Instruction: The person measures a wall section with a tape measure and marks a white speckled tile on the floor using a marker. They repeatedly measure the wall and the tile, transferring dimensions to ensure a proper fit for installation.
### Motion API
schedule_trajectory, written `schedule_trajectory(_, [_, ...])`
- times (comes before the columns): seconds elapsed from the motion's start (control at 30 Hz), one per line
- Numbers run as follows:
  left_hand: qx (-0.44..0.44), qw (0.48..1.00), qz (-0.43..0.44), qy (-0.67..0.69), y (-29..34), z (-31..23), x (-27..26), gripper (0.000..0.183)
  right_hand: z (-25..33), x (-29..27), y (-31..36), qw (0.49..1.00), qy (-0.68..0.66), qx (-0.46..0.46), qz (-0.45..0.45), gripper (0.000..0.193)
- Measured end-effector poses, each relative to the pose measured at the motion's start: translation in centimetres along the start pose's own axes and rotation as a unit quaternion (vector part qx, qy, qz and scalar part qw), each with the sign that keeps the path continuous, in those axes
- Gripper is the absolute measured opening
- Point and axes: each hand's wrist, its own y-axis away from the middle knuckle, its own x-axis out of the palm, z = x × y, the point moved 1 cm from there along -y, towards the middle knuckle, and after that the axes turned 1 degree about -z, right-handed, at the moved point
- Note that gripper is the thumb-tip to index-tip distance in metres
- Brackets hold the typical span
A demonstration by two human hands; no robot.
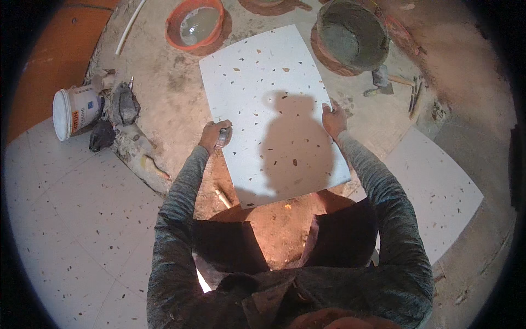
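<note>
Head view: from my remote seat I see two bare hands sharing one load.
Speckled tile (268,120): middle of the frame, turned a little askew; whether its underside touches anything, I cannot tell.
Left hand (215,135): curled round the left edge, a silvery thing (222,137) beside its fingers that I cannot identify.
Right hand (334,119): grasping the right edge, slightly higher in the frame.
Surroundings: orange bucket (169,30) at upper left of centre, mortar bucket (379,52) at upper right, another tile (438,203) at lower right.
Good handling: I would judge even pressure from opposite edges best, corners kept off both buckets, fingertips clear of the underside.
</note>
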Motion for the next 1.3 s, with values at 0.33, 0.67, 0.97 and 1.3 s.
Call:
schedule_trajectory(0.33, [-0.002,0.997,-0.076,0.021,-8.6,8.3,-0.2,0.015,-7.1,7.0,-7.1,0.993,-0.087,-0.075,-0.003,0.049])
schedule_trajectory(0.67, [0.016,0.993,-0.115,-0.02,-7.7,12.5,-0.3,0.018,-6.9,8.1,-6.7,0.993,-0.067,-0.087,0.041,0.049])
schedule_trajectory(0.97, [-0.015,0.992,-0.108,-0.06,-5.6,14.9,-2.5,0.019,-4.2,10.0,-6.3,0.989,-0.023,-0.115,0.096,0.056])
schedule_trajectory(1.3, [-0.045,0.991,-0.073,-0.104,-6.8,16.4,-5.0,0.027,-3.0,10.1,-6.7,0.961,0.154,-0.164,0.159,0.063])
